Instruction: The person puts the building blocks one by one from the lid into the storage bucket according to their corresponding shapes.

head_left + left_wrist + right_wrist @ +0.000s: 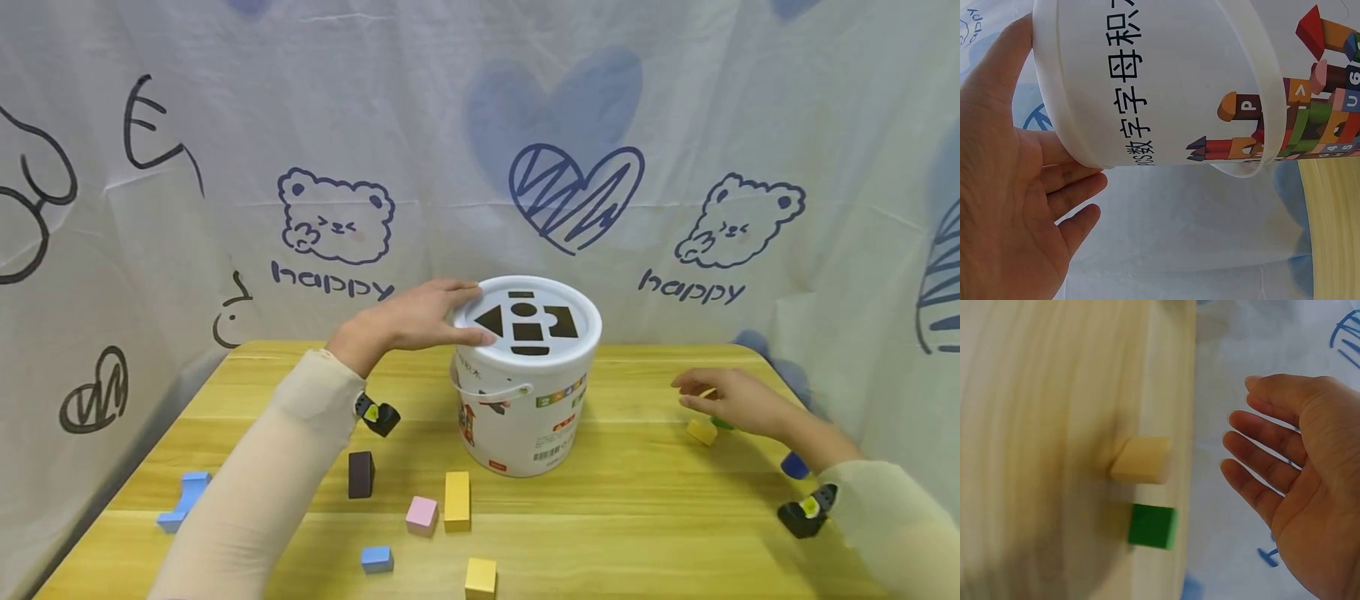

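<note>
A white bucket [517, 425] stands upright on the table, its lid [558, 293] pierced with dark shaped holes. On the lid's left edge rests my left hand [420, 318], thumb on top and fingers along the far side of the rim. The left wrist view shows these fingers [1075, 194] fairly straight, reaching past the rim. My right hand [738, 402] is held above the table's right side, holding nothing, fingers loosely bent. Close to it lie a yellow block [702, 432] and a green block [1152, 526], partly hidden by the hand in the head view.
A dark blue block [795, 465] lies under the right forearm. Left and in front of the bucket are a dark block [361, 475], a pink cube [422, 516], a long yellow block [457, 502], a small blue block [377, 559], a yellow block [481, 577] and a blue arch [187, 497].
</note>
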`<state>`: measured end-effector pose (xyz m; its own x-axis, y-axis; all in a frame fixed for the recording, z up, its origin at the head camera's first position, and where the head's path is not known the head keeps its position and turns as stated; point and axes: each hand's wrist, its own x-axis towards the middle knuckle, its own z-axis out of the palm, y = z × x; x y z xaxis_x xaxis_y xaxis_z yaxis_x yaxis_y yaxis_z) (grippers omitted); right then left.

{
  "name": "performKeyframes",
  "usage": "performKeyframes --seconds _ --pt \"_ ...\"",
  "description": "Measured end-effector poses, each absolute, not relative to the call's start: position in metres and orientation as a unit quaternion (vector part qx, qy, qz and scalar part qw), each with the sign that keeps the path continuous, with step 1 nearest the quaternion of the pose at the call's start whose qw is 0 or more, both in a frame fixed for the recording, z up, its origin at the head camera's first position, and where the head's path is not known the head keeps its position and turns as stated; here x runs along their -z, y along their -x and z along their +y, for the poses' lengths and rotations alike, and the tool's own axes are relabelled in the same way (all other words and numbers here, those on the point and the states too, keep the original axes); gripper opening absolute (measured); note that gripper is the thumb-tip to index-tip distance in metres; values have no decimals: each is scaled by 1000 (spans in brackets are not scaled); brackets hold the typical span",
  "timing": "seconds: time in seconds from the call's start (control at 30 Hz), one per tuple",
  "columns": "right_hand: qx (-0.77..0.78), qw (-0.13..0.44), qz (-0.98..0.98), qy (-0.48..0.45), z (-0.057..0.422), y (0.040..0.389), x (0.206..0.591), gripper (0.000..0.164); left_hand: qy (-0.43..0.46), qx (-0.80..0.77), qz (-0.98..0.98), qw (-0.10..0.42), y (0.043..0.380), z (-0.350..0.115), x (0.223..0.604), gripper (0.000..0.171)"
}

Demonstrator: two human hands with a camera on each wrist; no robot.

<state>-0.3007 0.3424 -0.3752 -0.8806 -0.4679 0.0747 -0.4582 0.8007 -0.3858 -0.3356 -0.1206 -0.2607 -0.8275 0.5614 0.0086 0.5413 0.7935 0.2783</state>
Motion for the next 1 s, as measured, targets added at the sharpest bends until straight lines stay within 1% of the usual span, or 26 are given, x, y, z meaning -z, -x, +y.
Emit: performKeyframes --seconds 0.3,0.53,0.67,1.0 --pt "206 18 947 248 353 297 399 31 -292 -135 946 38 335 -119 260 103" --pt "198 29 947 252 357 292 408 28 -293 -137 946 38 336 -120 261 102" --pt "185 24 949 254 360 289 411 24 -294 -138 945 40 336 -120 261 102" --pt "153 23 953 259 365 286 414 34 -293 -142 945 43 336 -120 261 103"
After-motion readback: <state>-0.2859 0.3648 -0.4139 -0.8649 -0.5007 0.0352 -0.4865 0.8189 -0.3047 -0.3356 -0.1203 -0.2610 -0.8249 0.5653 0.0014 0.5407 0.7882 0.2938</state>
